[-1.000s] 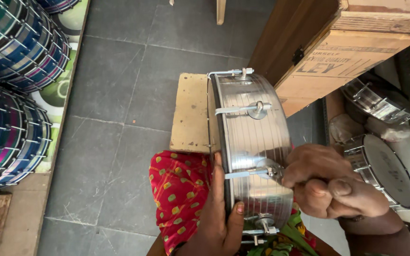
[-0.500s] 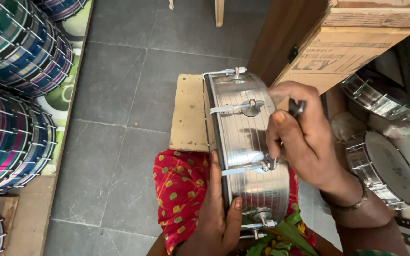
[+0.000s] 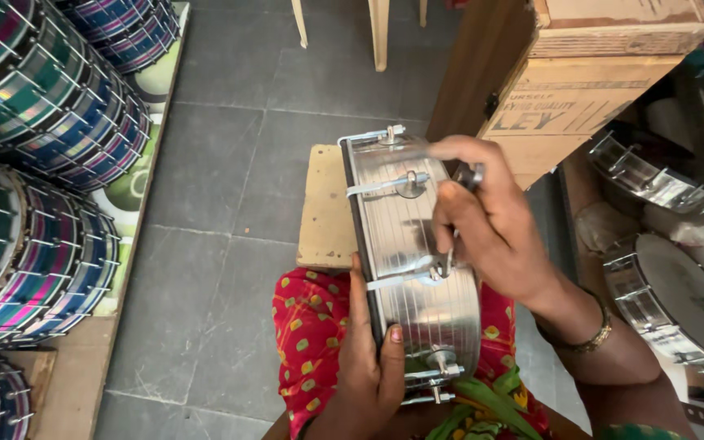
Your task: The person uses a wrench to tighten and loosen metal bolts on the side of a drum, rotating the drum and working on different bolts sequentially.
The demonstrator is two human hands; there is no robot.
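A shiny steel drum shell [image 3: 417, 253] with tension rods stands on edge across my lap, its far end resting on a small wooden block [image 3: 325, 208]. My left hand [image 3: 368, 358] grips its near rim, thumb over the black edge. My right hand [image 3: 490, 220] lies over the shell's right side and holds a small dark-handled tool [image 3: 470, 173] between its fingers, near a tension lug [image 3: 437, 267]. A bangle sits on the right wrist.
Stacks of striped multicoloured drums [image 3: 34, 163] line the left wall. A wooden crate [image 3: 605, 73] stands at the upper right, with more steel drums [image 3: 678, 301] beside it on the right. Chair legs [image 3: 378, 33] rise at the top. The floor is grey tile.
My right hand has moved up from the lower lug along the shell's right side with the tool in it. The drum and my left hand have kept their place.
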